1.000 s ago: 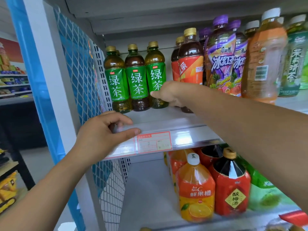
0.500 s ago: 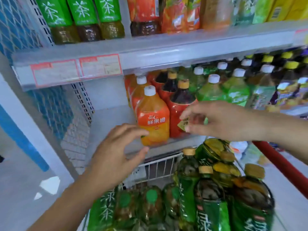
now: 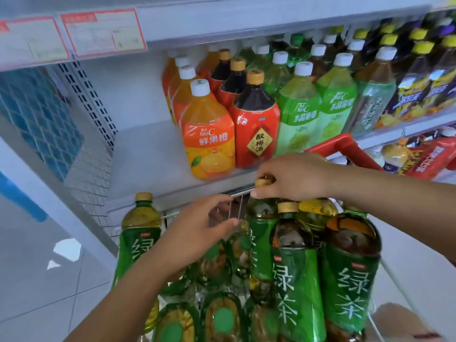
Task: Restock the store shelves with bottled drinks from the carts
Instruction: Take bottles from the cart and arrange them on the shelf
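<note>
Pinching the cap [image 3: 262, 182] of an upright green tea bottle [image 3: 259, 220] in the cart [image 3: 239, 192] is all the right hand [image 3: 293, 178] has: thumb and fingers closed on the lid, body unsupported. Left hand [image 3: 197, 233] hovers just beside it over the lying bottles, fingers loosely curved, gripping nothing. Risks as I read them: a large full bottle hung from a cap pinch could slip or swing on the lift. It sits tight against the neighbouring bottle [image 3: 296, 267], so pulling up may drag or topple that. A swinging base could clip the orange juice bottle [image 3: 209, 137] at the shelf [image 3: 148, 149] edge. Left hand should take the body.
</note>
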Demonstrator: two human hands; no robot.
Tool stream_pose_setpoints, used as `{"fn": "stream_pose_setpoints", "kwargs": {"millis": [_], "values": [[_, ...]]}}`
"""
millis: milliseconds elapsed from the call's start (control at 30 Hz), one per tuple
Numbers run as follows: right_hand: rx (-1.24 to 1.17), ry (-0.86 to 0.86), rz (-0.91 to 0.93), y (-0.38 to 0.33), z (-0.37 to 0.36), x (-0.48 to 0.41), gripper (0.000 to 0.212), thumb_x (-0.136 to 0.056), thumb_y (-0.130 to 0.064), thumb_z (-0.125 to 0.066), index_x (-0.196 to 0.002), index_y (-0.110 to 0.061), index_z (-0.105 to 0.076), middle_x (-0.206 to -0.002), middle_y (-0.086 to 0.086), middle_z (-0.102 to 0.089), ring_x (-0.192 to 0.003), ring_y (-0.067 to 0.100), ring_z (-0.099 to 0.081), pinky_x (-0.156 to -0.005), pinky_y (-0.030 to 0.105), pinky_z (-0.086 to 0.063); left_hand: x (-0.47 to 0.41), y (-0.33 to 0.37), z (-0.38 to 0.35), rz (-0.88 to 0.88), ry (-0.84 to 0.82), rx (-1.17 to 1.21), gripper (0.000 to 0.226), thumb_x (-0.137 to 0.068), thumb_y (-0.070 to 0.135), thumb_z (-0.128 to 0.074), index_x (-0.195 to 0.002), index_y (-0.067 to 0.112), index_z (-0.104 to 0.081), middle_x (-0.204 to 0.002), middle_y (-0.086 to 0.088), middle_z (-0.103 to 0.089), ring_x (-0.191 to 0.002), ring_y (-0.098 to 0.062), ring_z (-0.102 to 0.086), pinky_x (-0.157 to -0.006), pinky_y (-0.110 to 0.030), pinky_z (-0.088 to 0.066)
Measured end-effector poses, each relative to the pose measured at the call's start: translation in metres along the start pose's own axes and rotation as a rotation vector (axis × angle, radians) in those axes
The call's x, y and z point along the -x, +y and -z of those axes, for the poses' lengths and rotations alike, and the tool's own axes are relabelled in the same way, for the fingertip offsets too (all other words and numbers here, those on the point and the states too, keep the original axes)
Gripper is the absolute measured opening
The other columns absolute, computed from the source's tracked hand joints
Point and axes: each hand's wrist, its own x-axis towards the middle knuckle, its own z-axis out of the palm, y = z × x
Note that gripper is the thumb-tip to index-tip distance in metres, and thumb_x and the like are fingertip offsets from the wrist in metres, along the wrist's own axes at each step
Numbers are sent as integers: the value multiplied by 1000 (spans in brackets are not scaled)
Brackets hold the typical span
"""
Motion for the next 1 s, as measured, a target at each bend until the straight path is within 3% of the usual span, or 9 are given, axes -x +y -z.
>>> {"fn": "stream_pose_setpoints", "kwargs": {"millis": [100,167,333,433,533,633,767,933,1000], "values": [[-238,-10,6,0,3,-3,40,-83,-58,-59,-108,-27,-64,-96,-12,-60,-92,10,-56,-73,26,-44,9,-11,13,-3,141,-27,39,-86,38,-68,-124,38,-58,-110,24,-60,-96,9,-54,-77,-15,-45],[-370,11,60,-9,4,-3,33,-83,-52,-64,-105,-27,-63,-93,-15,-59,-86,3,-55,-68,11,-41,16,-21,23,-18,287,-131,40,-85,36,-70,-123,33,-60,-112,19,-58,-96,5,-51,-77,-14,-41],[-624,103,137,-33,29,-3,23,-82,-39,-70,-100,-26,-66,-87,-9,-64,-74,9,-63,-64,13,-50,39,-51,41,202,568,-424,75,-75,45,-79,-139,21,-48,-132,-7,-47,-124,-26,-40,-101,-40,-38],[-771,155,181,-43,49,-8,23,-80,-33,-71,-101,-24,-67,-93,-3,-66,-77,10,-66,-69,13,-54,50,-63,47,364,546,-339,88,-71,55,-77,-143,17,-42,-137,-11,-42,-130,-29,-38,-106,-44,-38],[-863,137,211,-52,54,-17,20,-82,-28,-70,-101,-23,-67,-99,4,-67,-78,23,-69,-74,31,-60,55,-69,47,457,471,-330,94,-64,71,-70,-136,15,-48,-128,-8,-46,-122,-28,-48,-99,-41,-45],[-872,156,214,-56,49,-22,23,-80,-31,-70,-103,-27,-68,-96,-7,-66,-73,15,-65,-68,20,-57,59,-72,45,494,398,-338,91,-56,81,-66,-123,20,-51,-111,1,-45,-109,-23,-52,-89,-37,-48],[-817,140,226,-64,21,-20,28,-78,-41,-67,-105,-34,-65,-100,-16,-67,-88,-6,-60,-78,7,-44,61,-79,43,551,334,-286,84,-51,85,-65,-106,23,-53,-98,4,-49,-94,-18,-56,-82,-37,-53],[-919,40,183,-82,-17,-22,22,-86,-36,-65,-104,-47,-57,-105,-21,-63,-96,-10,-57,-79,3,-42,61,-80,43,532,327,-211,61,-59,71,-73,-99,31,-50,-88,11,-59,-80,-9,-59,-71,-33,-54],[-1005,-48,114,-84,-20,-25,36,-83,-40,-68,-117,-40,-56,-112,-19,-62,-100,-6,-58,-90,14,-45,63,-73,43,495,313,-155,57,-65,62,-77,-104,35,-46,-84,17,-61,-77,-3,-60,-67,-28,-51]]}}
